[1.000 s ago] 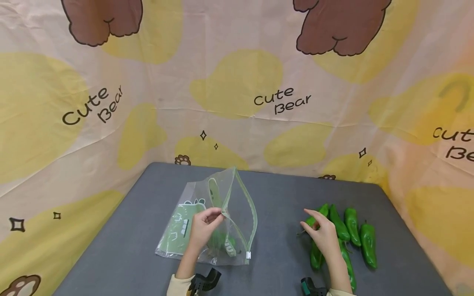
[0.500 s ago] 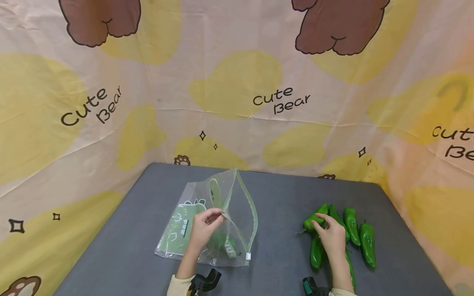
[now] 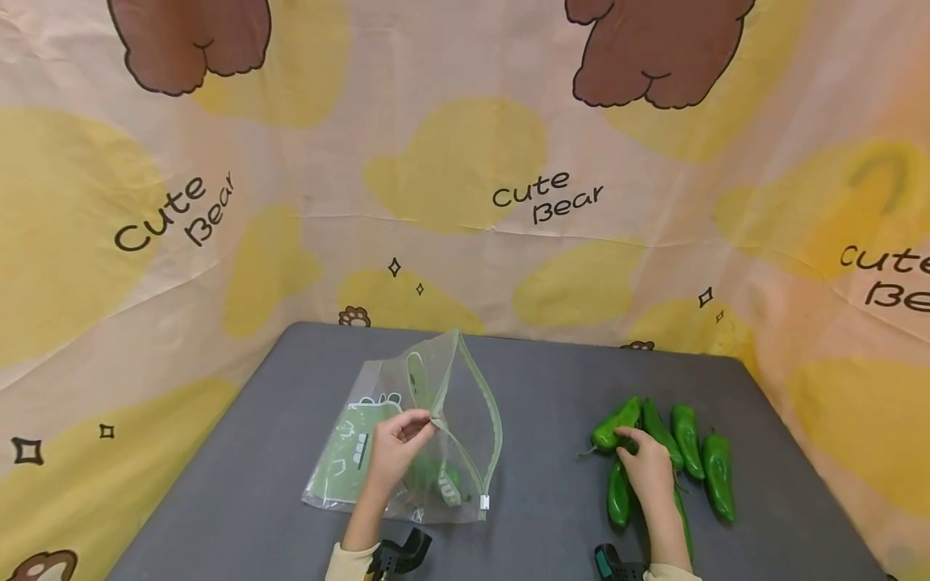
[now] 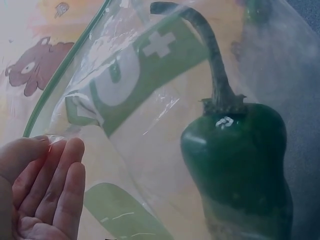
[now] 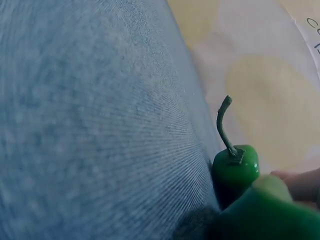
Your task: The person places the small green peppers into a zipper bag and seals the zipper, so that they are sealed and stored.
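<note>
My left hand (image 3: pixel 395 448) pinches the edge of a clear zip bag (image 3: pixel 388 367) with green trim, between thumb and fingertips. The bag's mouth gapes to the right, and its white slider (image 3: pixel 484 502) sits at the lower corner. Inside lies a green pepper (image 4: pixel 237 160), close up in the left wrist view. My right hand (image 3: pixel 649 468) is over the pile of green peppers, thumb and index finger spread a little apart. Its fingertips are beside one pepper (image 3: pixel 616 424) with a curved stem; whether they touch it is unclear. Another pepper (image 3: pixel 619 494) lies below the thumb, partly hidden.
More green peppers (image 3: pixel 719 476) lie to the right on the grey table (image 3: pixel 545 436). A printed cloth (image 3: pixel 450 177) with bears hangs behind the table. Both wrists carry black camera mounts (image 3: pixel 400 555).
My right hand has moved slightly right and down from the pile's left side, and its thumb and index finger have come closer together. The left hand keeps its pinch on the bag.
</note>
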The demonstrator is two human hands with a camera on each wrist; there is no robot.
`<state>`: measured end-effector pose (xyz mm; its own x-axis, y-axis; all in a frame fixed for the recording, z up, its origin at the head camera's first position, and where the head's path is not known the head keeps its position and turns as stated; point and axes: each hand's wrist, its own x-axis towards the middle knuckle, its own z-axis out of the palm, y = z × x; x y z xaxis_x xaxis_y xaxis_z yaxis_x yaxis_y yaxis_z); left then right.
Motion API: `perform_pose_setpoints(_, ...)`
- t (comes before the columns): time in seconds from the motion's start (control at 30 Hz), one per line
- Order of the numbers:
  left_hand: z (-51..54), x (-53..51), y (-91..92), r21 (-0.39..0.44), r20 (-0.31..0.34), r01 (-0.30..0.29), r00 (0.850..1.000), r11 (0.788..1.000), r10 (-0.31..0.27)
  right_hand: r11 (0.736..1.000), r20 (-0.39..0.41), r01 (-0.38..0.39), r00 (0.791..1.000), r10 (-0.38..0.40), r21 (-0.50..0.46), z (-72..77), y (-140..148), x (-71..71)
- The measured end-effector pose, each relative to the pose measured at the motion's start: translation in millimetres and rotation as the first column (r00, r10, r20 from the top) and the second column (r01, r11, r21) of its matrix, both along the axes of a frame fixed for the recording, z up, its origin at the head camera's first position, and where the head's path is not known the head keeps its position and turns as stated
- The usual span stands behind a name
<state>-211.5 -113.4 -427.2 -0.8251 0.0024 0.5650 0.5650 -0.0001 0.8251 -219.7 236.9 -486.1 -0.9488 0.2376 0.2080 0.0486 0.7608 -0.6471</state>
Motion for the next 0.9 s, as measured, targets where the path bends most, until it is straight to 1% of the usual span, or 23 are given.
perform_pose_setpoints(0.2,-1.2,1.0,-0.5,0.017,-0.017,-0.001,1.000,1.000,0.001,0.998,0.014,0.036,0.999,-0.036,0.059,-1.2,-4.7,1.4)
perform_pose_setpoints(0.3,-0.5,1.0,-0.2,0.020,-0.017,-0.001,1.000,1.000,0.002,0.996,-0.006,0.037,0.999,-0.036,0.084,-1.6,-7.0,0.6)
perform_pose_setpoints(0.37,0.3,1.0,-0.1,0.019,-0.010,-0.003,1.000,1.000,0.003,0.994,-0.034,0.027,0.999,-0.023,0.107,-3.2,-7.7,-0.9)
perform_pose_setpoints(0.47,1.3,1.0,-0.1,0.023,-0.001,-0.003,1.000,1.000,0.003,0.989,-0.087,-0.021,0.996,0.034,0.144,-8.3,-8.0,-3.9)
perform_pose_setpoints(0.53,1.6,1.2,-0.3,0.024,0.000,-0.004,1.000,1.000,0.004,0.985,-0.127,-0.052,0.989,0.074,0.167,-12.4,-8.2,-6.1)
perform_pose_setpoints(0.6,1.7,1.4,-0.6,0.022,-0.005,-0.005,1.000,1.000,0.005,0.982,-0.169,-0.068,0.981,0.098,0.178,-16.7,-8.3,-7.6)
perform_pose_setpoints(0.73,1.8,1.2,-1.5,0.018,-0.008,-0.006,1.000,1.000,0.006,0.976,-0.266,-0.049,0.958,0.106,0.213,-23.2,-7.9,-8.5)
perform_pose_setpoints(0.87,1.2,1.1,-3.1,0.029,0.000,-0.006,1.000,1.000,0.006,0.959,-0.312,-0.045,0.940,0.135,0.279,-27.3,-8.6,-9.2)
perform_pose_setpoints(0.9,-1.6,-0.3,-4.3,0.040,-0.001,-0.001,1.000,0.999,0.001,0.955,-0.317,-0.046,0.938,0.142,0.292,-27.6,-9.2,-9.4)
